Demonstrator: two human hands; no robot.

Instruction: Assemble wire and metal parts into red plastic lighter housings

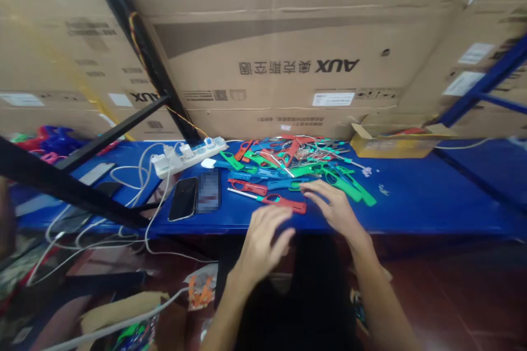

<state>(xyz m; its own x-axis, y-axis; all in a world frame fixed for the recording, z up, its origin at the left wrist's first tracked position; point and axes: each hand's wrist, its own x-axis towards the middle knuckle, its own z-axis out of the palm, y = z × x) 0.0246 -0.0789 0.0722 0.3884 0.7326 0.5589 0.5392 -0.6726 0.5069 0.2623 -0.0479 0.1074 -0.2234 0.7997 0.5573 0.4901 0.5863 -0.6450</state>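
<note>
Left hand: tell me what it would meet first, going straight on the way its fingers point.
Probably the front red utility lighter, just beyond the left hand; depth leaves the exact gap unclear.

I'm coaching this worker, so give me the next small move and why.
Probably close the left hand on the front red lighter: that hand looks open and empty and is right by it, and the lighter lies nearest the table's front edge, clear of the tangled pile.
</note>
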